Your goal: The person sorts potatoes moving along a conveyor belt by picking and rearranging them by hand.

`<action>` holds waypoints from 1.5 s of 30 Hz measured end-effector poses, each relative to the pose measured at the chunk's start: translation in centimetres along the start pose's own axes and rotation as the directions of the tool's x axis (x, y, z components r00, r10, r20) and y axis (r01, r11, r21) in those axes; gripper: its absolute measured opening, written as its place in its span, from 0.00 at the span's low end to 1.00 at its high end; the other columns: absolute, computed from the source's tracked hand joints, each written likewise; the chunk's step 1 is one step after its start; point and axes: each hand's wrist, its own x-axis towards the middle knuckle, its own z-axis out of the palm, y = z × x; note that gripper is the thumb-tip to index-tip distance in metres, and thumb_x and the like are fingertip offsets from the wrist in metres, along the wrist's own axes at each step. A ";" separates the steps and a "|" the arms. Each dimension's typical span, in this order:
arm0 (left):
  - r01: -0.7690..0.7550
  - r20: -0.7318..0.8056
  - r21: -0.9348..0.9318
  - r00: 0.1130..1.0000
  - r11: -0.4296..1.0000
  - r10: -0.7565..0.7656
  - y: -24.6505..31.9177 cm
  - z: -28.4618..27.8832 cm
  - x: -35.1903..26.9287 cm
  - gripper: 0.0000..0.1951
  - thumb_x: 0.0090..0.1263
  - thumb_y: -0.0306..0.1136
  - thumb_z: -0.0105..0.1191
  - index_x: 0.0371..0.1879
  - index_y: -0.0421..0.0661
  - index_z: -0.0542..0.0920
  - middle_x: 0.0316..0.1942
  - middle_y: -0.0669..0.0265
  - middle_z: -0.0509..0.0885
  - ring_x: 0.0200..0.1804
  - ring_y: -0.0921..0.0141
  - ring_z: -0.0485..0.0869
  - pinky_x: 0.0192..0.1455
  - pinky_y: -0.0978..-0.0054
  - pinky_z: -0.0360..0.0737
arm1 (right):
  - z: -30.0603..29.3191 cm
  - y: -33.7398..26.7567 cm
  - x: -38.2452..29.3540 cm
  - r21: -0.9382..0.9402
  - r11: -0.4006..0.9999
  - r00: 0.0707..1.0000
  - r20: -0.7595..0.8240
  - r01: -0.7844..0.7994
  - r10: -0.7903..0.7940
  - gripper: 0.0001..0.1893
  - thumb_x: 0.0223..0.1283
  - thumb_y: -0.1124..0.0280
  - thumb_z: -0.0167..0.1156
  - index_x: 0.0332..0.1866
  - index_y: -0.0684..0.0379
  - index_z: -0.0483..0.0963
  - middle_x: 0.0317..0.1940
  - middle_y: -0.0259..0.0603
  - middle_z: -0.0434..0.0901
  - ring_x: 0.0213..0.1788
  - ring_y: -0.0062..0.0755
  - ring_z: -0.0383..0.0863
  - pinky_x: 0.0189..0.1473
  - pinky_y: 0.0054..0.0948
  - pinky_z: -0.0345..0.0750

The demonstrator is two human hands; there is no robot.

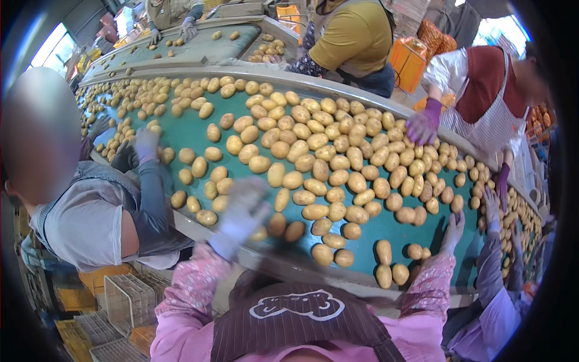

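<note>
Many yellow-brown potatoes [320, 170] lie spread over a green conveyor belt [348, 242] in front of me. My left hand [244, 210], in a pale glove, is over the near left part of the belt, blurred, close to several potatoes; whether it holds one cannot be told. At the near right part of the belt my right hand [453, 228], gloved too, has its fingertips at a single potato [457, 203]; its grip is not clear. A few potatoes lie between my two hands near the belt's near edge.
A metal rail [267, 258] edges the belt's near side. Co-workers' gloved hands [147, 144] are close on the left, and others [424, 126] reach in from the far side and right. Plastic crates [129, 301] stand at lower left. A second belt [203, 45] runs beyond.
</note>
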 end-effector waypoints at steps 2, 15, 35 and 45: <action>-0.308 -0.082 -0.327 0.951 0.893 0.298 4.5 4.2 -0.2 0.18 0.67 0.31 0.59 0.56 0.44 0.80 0.55 0.54 0.80 0.62 0.56 0.77 0.70 0.58 0.71 | 1.0 1.3 -0.9 0.125 0.989 0.996 -0.024 -0.080 0.083 0.26 0.73 0.71 0.61 0.73 0.62 0.67 0.58 0.36 0.77 0.49 0.16 0.74 0.46 0.19 0.72; -0.478 0.478 -0.288 0.679 0.830 0.557 8.7 16.1 -3.9 0.12 0.63 0.39 0.55 0.37 0.46 0.88 0.56 0.58 0.83 0.65 0.57 0.75 0.68 0.59 0.71 | 21.7 -13.4 -17.9 0.380 0.906 0.725 0.676 -0.187 -0.134 0.35 0.75 0.52 0.52 0.80 0.57 0.52 0.75 0.49 0.64 0.74 0.45 0.67 0.76 0.44 0.67; 0.528 -0.271 0.084 0.828 0.845 -0.491 -34.3 -13.4 0.3 0.30 0.63 0.45 0.61 0.64 0.46 0.76 0.67 0.54 0.71 0.70 0.53 0.68 0.75 0.55 0.63 | 84.2 -32.6 -54.0 0.426 0.905 -0.122 0.899 0.012 -0.421 0.26 0.66 0.55 0.64 0.65 0.57 0.77 0.67 0.53 0.75 0.69 0.47 0.74 0.73 0.41 0.67; 0.131 0.196 -0.054 0.973 0.990 -0.119 -22.8 -10.2 -3.1 0.24 0.71 0.41 0.56 0.61 0.40 0.79 0.56 0.49 0.80 0.63 0.50 0.77 0.71 0.53 0.69 | 73.5 -27.5 -32.1 -0.189 0.400 0.355 0.846 0.897 -0.397 0.34 0.64 0.49 0.59 0.76 0.40 0.63 0.71 0.50 0.66 0.77 0.68 0.56 0.76 0.66 0.53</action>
